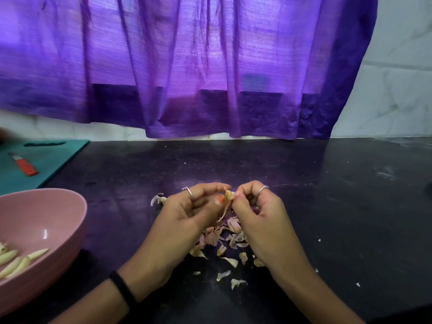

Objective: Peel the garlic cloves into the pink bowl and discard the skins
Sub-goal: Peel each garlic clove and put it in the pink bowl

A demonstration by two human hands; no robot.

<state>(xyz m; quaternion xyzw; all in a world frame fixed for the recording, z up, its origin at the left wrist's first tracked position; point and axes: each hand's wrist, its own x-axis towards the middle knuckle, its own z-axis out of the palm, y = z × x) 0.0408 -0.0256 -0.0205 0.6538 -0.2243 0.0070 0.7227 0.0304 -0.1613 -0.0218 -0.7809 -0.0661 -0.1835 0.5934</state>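
Note:
Both hands meet over the black counter (327, 206). My left hand (187, 213) pinches a small garlic clove (229, 195) between thumb and fingers. My right hand (259, 213) pinches the same clove from the other side, and a thin strip of skin hangs down from it. A pile of loose garlic skins (224, 239) lies on the counter under and between my wrists. The pink bowl (46, 213) stands at the left edge with several peeled cloves (21, 260) inside.
A teal cutting board (51, 157) lies at the back left with a red-handled knife (24, 166) on it. A few skins (159, 199) sit left of my left hand. A purple curtain (187, 66) hangs behind the counter.

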